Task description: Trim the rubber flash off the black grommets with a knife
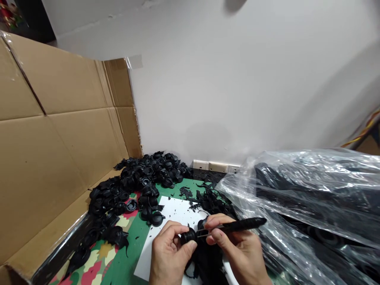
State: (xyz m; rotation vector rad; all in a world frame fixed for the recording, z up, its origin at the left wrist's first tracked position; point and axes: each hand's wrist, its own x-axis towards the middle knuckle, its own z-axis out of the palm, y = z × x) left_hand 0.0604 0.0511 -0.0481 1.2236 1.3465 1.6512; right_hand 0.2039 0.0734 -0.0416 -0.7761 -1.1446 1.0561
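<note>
My left hand is closed round a small black ribbed rubber part, pinched between thumb and fingers. My right hand grips a black craft knife, its handle pointing right and its blade end touching the part. Both hands hover over a white sheet on a green patterned mat. Below the hands lies a clump of black trimmings.
A heap of similar black rubber parts covers the mat's left and back. Flattened cardboard walls off the left. A clear plastic bag of black parts fills the right. Black offcuts lie near the white wall.
</note>
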